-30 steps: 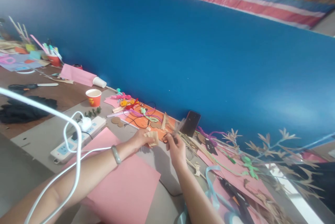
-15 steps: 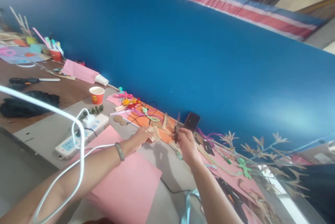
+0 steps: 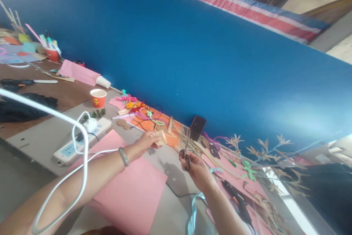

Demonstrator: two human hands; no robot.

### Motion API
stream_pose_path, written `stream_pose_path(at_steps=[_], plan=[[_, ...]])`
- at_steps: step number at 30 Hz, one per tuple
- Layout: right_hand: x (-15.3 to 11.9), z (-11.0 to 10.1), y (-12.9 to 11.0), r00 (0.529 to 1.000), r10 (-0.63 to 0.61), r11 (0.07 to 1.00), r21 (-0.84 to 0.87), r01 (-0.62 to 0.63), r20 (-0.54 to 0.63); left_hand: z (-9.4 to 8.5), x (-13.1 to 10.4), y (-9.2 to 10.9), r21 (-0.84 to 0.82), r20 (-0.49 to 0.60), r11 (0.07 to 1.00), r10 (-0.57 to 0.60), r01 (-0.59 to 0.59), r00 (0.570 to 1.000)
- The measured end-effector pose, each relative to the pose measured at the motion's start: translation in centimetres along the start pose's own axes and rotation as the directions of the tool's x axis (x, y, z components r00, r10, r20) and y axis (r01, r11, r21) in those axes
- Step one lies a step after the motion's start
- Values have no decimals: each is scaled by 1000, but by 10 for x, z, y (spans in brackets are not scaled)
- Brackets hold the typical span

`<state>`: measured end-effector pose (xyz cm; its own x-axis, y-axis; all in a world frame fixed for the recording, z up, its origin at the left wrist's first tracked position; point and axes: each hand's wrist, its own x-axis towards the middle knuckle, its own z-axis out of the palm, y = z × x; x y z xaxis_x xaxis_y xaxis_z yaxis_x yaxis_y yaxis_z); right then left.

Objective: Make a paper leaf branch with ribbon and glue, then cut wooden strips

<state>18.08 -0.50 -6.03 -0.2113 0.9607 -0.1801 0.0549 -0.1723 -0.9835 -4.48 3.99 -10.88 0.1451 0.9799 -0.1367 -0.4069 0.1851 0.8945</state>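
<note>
My left hand (image 3: 147,142) is closed on a pale tan, ridged piece (image 3: 159,138) that looks like folded husk or paper; its exact kind I cannot make out. In my right hand (image 3: 196,167) is a pair of scissors (image 3: 186,152), dark-handled, with the blades pointing up and away from me. The scissors are apart from the tan piece, to its right. Under my left forearm lies a large pink sheet (image 3: 134,194). Beyond both hands, orange paper (image 3: 172,140) and dry stalks (image 3: 189,143) lie along the blue wall.
A phone (image 3: 198,128) leans on the blue wall. To the left are a white power strip (image 3: 85,141) and a red paper cup (image 3: 98,98). A white cable (image 3: 86,161) loops across my left arm. At right lie a light-blue ribbon (image 3: 193,213) and a black tool (image 3: 236,200).
My right hand has drawn back toward me with the scissors, away from the wall. My left hand keeps the tan piece in nearly the same place. The view has shifted slightly.
</note>
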Motion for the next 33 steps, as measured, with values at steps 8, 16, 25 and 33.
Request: stream_pose_path(at_steps=[8, 16, 25, 33], plan=[[-3, -10, 26, 996, 29, 905, -420, -64, -88, 8, 5, 5, -30, -95, 999, -43, 40, 995], [-17, -5, 18, 999, -29, 738, -674, 33, 17, 10, 0, 7, -59, -38, 996, -73, 71, 997], [-12, 9, 20, 999, 14, 700, -713, 24, 48, 15, -8, 6, -50, 11, 997, -61, 62, 998], [-4, 20, 24, 997, 69, 760, -649, -34, 30, 16, -4, -3, -23, 4, 994, -111, 111, 994]])
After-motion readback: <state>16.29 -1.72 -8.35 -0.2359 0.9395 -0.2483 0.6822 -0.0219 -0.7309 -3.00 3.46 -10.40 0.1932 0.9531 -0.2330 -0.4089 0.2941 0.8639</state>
